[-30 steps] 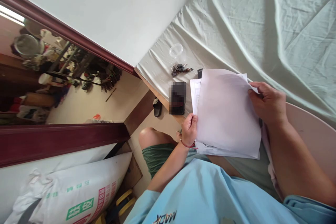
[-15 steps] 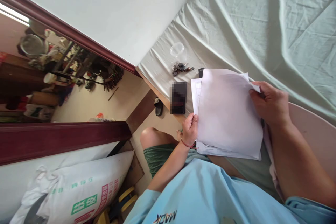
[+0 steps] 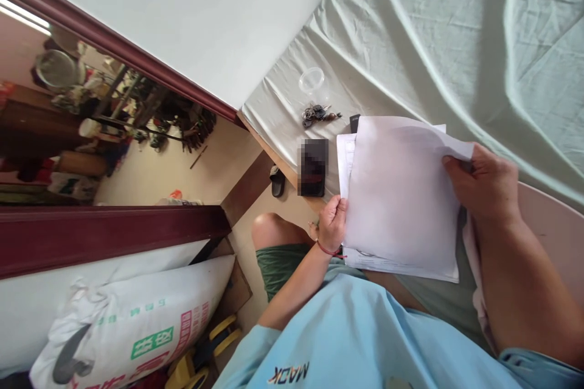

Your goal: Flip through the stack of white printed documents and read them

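A stack of white paper sheets [image 3: 404,194] lies over my lap and the edge of the bed, its top sheet blank on the side I see. Printed lines show on the sheets beneath, along the left and lower edges. My left hand [image 3: 332,222] pinches the left edge of the stack between thumb and fingers. On the other side, my right hand [image 3: 486,182] grips the upper right corner of the top sheet, which bends up toward it. Most of my right fingers are hidden behind the paper.
On the bed sheet [image 3: 410,55] are a clear plastic cup [image 3: 312,82], a bunch of keys [image 3: 317,114] and a dark, partly blurred object [image 3: 314,167]. A black slipper [image 3: 277,181] is on the floor. A full white sack [image 3: 150,322] leans at the lower left.
My right hand has moved slightly right and pulled the corner of the top sheet outward, so it curves more. My left hand keeps its hold. The view has shifted a little.
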A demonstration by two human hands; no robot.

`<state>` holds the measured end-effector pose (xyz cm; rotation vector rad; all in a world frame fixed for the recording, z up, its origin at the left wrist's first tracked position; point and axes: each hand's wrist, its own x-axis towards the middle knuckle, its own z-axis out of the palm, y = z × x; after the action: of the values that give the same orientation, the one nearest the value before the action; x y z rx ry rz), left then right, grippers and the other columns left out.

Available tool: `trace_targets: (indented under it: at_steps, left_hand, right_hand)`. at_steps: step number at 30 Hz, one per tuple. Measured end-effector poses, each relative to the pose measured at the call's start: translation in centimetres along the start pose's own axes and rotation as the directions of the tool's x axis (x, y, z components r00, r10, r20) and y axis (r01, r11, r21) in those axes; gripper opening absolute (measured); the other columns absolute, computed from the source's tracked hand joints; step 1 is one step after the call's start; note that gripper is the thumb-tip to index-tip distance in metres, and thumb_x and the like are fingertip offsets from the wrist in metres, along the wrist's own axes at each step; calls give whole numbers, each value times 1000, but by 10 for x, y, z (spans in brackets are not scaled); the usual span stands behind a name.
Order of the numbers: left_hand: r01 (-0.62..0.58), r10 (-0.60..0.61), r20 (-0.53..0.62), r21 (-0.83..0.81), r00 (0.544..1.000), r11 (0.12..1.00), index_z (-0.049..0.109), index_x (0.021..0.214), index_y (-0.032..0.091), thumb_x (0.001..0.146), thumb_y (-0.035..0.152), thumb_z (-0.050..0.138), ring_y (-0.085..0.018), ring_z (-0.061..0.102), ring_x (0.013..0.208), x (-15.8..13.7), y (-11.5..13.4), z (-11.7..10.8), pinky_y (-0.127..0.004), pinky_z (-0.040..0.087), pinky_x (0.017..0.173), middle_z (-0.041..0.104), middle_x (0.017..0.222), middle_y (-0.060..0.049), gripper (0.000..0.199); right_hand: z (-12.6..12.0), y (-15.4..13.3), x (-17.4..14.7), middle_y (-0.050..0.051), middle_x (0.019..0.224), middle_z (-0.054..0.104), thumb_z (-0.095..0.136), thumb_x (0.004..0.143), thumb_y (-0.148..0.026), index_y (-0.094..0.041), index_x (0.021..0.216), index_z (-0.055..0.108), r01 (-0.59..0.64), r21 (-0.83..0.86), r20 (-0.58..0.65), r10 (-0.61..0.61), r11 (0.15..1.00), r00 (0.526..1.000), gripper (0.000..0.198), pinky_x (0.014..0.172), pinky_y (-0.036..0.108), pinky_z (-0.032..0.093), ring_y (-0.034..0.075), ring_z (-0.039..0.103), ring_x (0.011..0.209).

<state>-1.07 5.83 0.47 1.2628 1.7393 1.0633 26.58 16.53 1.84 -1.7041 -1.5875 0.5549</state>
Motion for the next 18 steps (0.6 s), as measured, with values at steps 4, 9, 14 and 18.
trace_targets:
  at_steps: [4,9,14,18]
  left_hand:
    - [-20,20,-7,18,1000,1000,57,77,19,99,62,50,-12,38,60,0,0,0,-26,32,57,41,63,4,49]
    - [0,0,-9,30,1000,1000,59,78,18,98,64,51,-12,38,61,0,0,1,-26,33,57,42,64,3,50]
    - [18,-18,-18,39,1000,999,59,78,19,97,64,51,-12,37,60,0,-1,1,-26,32,57,42,63,3,50]
    - [8,-7,-16,55,1000,998,59,77,18,98,61,52,-12,38,61,0,-2,1,-26,32,58,42,63,3,48]
  right_hand:
    - [0,0,1,-4,56,45,57,76,-40,-20,71,59,16,-5,-4,-16,1000,1000,20,58,26,34,11,41,56]
    - [-2,0,0,-5,58,45,58,78,-40,-21,72,55,-17,22,17,16,1000,1000,20,58,26,33,11,41,58]
    - [-2,0,0,-5,54,38,59,77,-40,-22,64,44,-13,7,16,13,1000,1000,26,55,26,30,11,35,55]
    - [-2,0,0,-4,56,41,59,78,-38,-21,65,45,-13,28,11,13,1000,1000,25,57,26,31,11,36,57]
